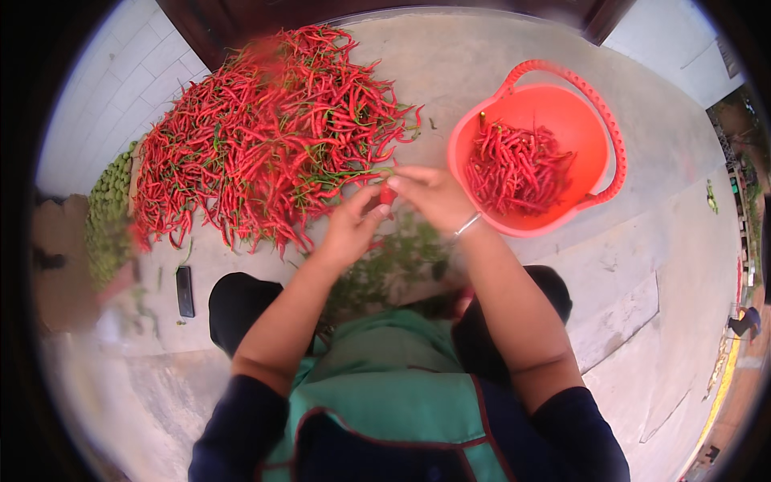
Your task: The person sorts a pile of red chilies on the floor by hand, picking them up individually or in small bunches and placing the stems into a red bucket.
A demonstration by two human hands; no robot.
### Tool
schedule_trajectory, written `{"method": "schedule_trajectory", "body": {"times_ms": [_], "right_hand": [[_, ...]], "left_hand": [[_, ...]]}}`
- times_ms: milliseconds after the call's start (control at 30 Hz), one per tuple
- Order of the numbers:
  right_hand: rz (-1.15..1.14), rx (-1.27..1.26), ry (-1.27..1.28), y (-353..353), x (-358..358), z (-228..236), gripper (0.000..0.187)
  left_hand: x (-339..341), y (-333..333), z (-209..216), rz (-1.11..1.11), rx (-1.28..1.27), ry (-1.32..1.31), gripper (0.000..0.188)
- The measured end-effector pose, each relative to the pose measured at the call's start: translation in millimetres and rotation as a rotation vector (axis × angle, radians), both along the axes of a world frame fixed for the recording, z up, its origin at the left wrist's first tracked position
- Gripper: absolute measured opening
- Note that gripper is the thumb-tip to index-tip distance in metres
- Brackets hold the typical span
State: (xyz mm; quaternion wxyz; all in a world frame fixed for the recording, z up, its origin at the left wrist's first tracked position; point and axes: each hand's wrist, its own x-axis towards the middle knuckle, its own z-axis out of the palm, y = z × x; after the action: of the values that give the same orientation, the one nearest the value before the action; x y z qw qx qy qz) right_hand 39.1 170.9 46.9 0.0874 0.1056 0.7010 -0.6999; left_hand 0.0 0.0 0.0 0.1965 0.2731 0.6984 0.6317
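A red chili pepper (388, 193) is held between my two hands, just in front of the heap. My left hand (353, 227) is closed round its lower part. My right hand (431, 197), with a bracelet at the wrist, pinches at its upper end, where a bit of green stem shows. A large heap of red chili peppers (257, 136) with green stems spreads on the floor to the left and ahead. To the right stands a red-orange basket (456, 161) with a raised handle; red chili peppers (518, 165) lie inside it.
Green stems (393, 261) are scattered on the floor between my knees. A dark phone-like object (185, 291) lies left of my knee. Small round green produce (112, 209) is piled at the far left. A dark wooden door frame (241, 20) bounds the far side.
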Motion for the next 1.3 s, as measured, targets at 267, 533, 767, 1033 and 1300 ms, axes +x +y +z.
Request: {"method": "schedule_trajectory", "body": {"times_ms": [267,533,767,1033,1300], "right_hand": [[-0.071,-0.321,0.056,-6.2,4.5,-6.2,0.025],[-0.365,0.526,0.607,0.3,15.3,7.8,0.009],[0.451,1.252,0.086,29.7,56.2,-6.3,0.016],[0.322,1.206,0.211,27.1,46.1,-7.0,0.018],[0.282,1.108,0.174,46.1,19.9,5.8,0.023]], "left_hand": [[10.2,-13.4,-0.1,0.059,-0.054,0.189,0.026],[16.3,9.3,15.7,-0.002,-0.118,-0.160,0.022],[-57.1,102.1,47.6,-0.044,0.031,-0.499,0.031],[-95.5,68.7,-97.0,0.088,-0.835,0.112,0.038],[-73.2,19.6,-160.0,0.197,-0.834,0.194,0.032]]}}
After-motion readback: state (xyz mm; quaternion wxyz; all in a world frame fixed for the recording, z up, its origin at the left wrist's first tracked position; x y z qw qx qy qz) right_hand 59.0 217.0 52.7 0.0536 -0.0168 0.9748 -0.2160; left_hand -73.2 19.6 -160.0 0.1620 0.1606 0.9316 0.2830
